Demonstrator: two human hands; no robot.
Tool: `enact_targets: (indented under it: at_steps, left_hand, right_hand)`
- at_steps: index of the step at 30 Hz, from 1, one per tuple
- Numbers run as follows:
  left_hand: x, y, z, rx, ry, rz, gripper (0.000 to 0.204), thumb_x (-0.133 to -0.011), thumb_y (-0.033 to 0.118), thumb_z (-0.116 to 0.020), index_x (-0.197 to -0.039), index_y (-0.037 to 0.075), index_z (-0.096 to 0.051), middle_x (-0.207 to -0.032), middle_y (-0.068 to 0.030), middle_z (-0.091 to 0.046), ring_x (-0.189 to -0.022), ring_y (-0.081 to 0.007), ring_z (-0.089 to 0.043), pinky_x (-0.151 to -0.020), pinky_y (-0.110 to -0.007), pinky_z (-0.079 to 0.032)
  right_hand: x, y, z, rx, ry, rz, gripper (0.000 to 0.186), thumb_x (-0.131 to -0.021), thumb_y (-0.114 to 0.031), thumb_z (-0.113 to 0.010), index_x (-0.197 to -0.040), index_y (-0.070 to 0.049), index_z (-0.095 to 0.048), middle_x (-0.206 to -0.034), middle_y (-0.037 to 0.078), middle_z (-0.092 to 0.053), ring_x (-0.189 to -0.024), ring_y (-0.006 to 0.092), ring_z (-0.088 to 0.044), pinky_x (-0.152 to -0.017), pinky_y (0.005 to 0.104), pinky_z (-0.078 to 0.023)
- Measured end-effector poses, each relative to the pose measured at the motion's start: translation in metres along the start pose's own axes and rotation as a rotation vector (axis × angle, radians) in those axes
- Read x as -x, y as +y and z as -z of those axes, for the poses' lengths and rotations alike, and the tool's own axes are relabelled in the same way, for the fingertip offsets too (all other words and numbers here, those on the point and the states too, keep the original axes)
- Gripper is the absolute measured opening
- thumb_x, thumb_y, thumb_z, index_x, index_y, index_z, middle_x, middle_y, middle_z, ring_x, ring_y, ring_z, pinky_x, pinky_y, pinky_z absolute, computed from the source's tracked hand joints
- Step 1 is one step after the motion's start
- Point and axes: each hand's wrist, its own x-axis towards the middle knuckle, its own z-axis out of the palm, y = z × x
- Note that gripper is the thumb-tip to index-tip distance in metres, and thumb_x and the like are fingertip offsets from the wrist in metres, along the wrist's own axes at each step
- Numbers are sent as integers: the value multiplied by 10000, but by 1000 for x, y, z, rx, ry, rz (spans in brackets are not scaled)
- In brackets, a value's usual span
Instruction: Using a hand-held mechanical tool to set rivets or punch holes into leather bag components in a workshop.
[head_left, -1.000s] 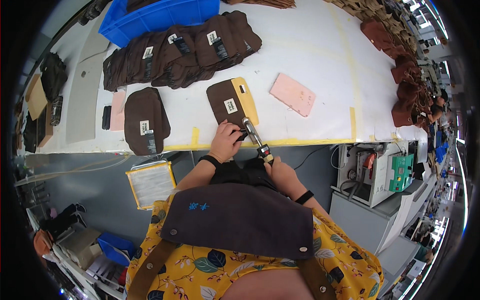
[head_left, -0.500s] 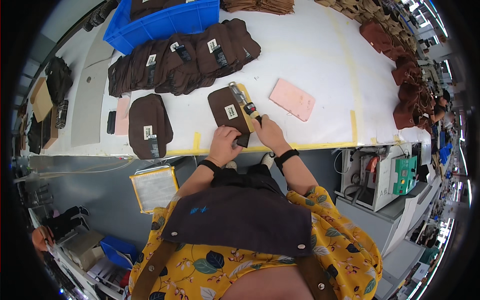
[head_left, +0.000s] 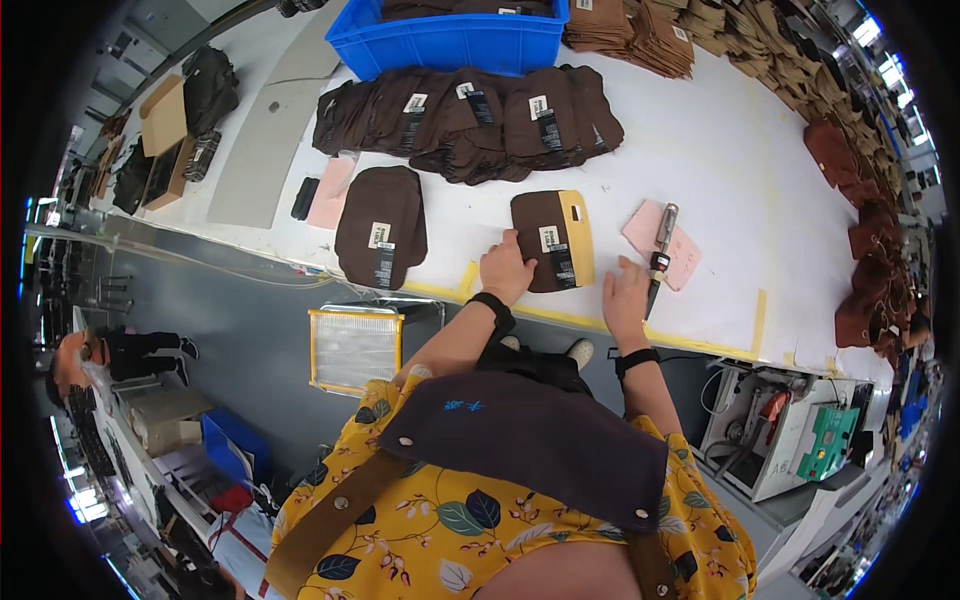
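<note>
In front of me on the white table lies a brown fabric piece with a yellow strip along its right side. It bears a white label and a dark printed tag. My left hand rests at its left edge, fingers stretched out onto the fabric. To the right of the piece, my right hand is open and holds nothing. Just beyond its fingers, a pen-shaped tool with a silver metal end and dark handle lies across a pink pad.
At the left lies a small stack of brown pieces. Farther back are a long pile of brown labelled pieces and a blue crate. Reddish-brown bundles line the right side. Yellow tape marks the near edge.
My right hand has let go of the tool, which now lies on the pink pad. The dark tag now hangs flat below the white label. The whole view has shifted.
</note>
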Motion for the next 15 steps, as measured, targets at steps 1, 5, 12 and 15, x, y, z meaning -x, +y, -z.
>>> enact_targets:
  at_steps: [1,5,12,15]
  left_hand:
    - [0,2,2,-4,6,-1,622,-749,209,-801,-1256,27,-490,-780,-43,-654,-837,-295,-654,-763,-435,-513]
    - [3,8,8,251,-44,116,575,-764,130,-748,-1256,-3,-483,-807,-82,-661,-803,-277,-659,-731,-406,-522]
    - [17,-27,6,798,-121,198,212,-863,76,-635,-1062,18,-589,-773,-60,-629,-702,-155,-594,-655,-316,-486]
    - [23,-43,17,830,-68,134,81,-921,66,-596,-974,14,-563,-816,-68,-611,-705,-138,-539,-665,-309,-465]
  right_hand:
    - [2,-2,-15,-164,-146,-3,365,-924,-122,-610,-1228,69,-544,-1017,238,-651,-933,389,-623,-840,447,-498]
    - [-11,-19,-49,-607,-332,-631,367,-951,-224,-635,-1177,62,-589,-982,122,-662,-869,193,-614,-782,326,-497]
    - [-10,-42,-35,-1171,-466,-759,262,-992,-198,-603,-1092,40,-647,-955,50,-675,-823,94,-598,-738,263,-494]
    - [0,-36,-30,-1226,-394,-759,240,-1001,-196,-597,-1080,22,-659,-940,26,-674,-805,75,-590,-728,243,-487]
